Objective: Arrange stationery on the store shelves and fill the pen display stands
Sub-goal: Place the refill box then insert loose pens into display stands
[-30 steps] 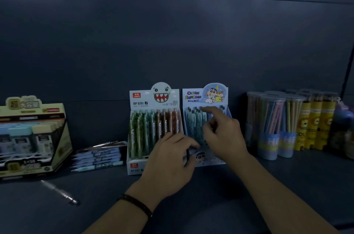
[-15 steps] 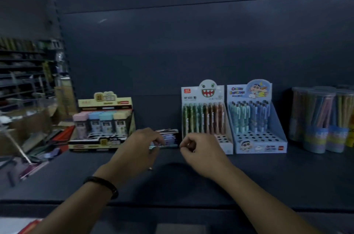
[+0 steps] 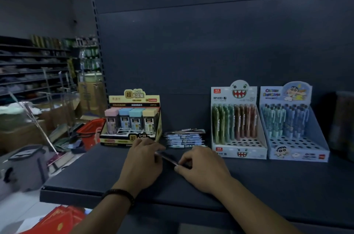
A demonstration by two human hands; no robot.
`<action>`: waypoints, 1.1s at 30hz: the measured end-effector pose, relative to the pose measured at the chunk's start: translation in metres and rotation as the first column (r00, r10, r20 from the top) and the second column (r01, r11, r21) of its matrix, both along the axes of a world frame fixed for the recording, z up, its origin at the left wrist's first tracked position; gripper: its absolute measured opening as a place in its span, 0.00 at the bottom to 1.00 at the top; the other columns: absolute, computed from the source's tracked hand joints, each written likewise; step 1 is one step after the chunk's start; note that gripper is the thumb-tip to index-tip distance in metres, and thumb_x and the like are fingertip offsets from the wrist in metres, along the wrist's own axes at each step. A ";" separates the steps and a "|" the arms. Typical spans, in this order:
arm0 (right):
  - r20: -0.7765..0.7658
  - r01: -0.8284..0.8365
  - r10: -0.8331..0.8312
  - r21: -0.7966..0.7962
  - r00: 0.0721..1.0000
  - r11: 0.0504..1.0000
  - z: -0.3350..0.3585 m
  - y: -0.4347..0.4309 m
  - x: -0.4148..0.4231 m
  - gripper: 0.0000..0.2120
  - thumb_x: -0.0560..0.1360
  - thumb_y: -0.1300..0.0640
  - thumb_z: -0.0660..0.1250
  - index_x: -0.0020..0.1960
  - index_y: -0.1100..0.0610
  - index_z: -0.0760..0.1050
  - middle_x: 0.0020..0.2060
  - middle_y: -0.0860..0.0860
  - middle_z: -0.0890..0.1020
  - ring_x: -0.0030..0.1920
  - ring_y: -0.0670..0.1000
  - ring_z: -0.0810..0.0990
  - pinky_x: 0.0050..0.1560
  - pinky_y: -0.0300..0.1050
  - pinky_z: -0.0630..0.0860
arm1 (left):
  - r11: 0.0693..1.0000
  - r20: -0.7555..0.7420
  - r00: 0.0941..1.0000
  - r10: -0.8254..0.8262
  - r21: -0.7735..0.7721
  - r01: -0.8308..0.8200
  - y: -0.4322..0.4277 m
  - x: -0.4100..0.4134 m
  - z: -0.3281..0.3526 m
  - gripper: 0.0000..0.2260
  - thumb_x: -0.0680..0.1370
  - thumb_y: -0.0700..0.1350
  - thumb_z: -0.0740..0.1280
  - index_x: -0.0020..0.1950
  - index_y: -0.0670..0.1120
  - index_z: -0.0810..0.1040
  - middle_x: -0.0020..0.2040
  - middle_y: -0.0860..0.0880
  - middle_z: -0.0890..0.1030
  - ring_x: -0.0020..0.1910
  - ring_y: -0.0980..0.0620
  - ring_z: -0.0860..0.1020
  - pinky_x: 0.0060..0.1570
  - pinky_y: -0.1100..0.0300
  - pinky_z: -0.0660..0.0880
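Observation:
A single dark pen (image 3: 168, 158) lies slanted between my two hands, just above the dark shelf (image 3: 268, 185). My left hand (image 3: 142, 164) pinches its upper left end and my right hand (image 3: 204, 166) pinches its lower right end. Behind them is a loose pile of blue pens (image 3: 184, 138). To the right stand two pen display stands: a white one with a monster face (image 3: 238, 149) and a blue cartoon one (image 3: 295, 149). Both have pens in the back rows and empty holes in front.
A yellow box of pastel lead cases (image 3: 132, 118) stands left of the pen pile. Clear tubes (image 3: 342, 122) sit blurred at the far right. Past the shelf's left end are a red basket (image 3: 90, 132), cartons and further shelving.
My hands left the blue display stand and came down to the shelf front, where they now hold one pen between them. The view swung to the left.

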State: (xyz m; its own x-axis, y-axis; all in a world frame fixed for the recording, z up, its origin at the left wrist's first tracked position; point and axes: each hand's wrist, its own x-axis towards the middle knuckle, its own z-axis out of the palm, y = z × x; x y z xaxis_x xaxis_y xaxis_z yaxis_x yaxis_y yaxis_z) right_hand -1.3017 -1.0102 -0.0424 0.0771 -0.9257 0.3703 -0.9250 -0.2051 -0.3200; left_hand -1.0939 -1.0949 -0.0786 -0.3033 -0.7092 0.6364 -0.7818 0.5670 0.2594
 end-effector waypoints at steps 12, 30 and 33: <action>0.498 0.031 -0.007 -0.039 0.867 0.999 -0.007 -0.006 -0.017 0.04 0.82 0.51 0.69 0.49 0.48 0.79 0.42 0.45 0.82 0.41 0.45 0.82 0.46 0.47 0.81 | 0.995 -0.008 0.996 -0.089 0.034 0.089 0.004 -0.001 0.004 0.03 0.79 0.53 0.71 0.51 0.61 0.83 0.48 0.65 0.79 0.50 0.56 0.72 0.56 0.56 0.70; 0.834 0.099 0.124 -0.208 0.537 0.973 0.035 0.019 -0.076 0.05 0.83 0.61 0.68 0.51 0.55 0.81 0.42 0.53 0.86 0.34 0.57 0.86 0.25 0.43 0.76 | 0.876 -0.245 0.900 -0.361 0.240 0.417 0.033 -0.071 0.028 0.11 0.80 0.43 0.73 0.51 0.62 0.84 0.49 0.64 0.81 0.52 0.61 0.78 0.49 0.69 0.73; 0.830 0.154 0.157 -0.278 0.535 0.948 0.048 0.021 -0.103 0.05 0.82 0.62 0.70 0.54 0.52 0.81 0.42 0.52 0.85 0.33 0.56 0.85 0.27 0.40 0.76 | 0.858 -0.279 0.866 -0.414 0.197 0.474 0.036 -0.109 0.037 0.12 0.80 0.42 0.73 0.52 0.61 0.84 0.47 0.62 0.82 0.51 0.60 0.78 0.47 0.70 0.73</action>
State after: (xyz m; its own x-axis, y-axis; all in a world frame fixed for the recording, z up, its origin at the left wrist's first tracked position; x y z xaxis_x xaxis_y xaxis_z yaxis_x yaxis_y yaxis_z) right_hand -1.4046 -0.9893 0.0052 -0.4092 -0.7630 0.5004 -0.2606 -0.4278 -0.8655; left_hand -1.2028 -1.0589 -0.0413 -0.4981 -0.6760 0.5430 -0.3674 0.7318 0.5740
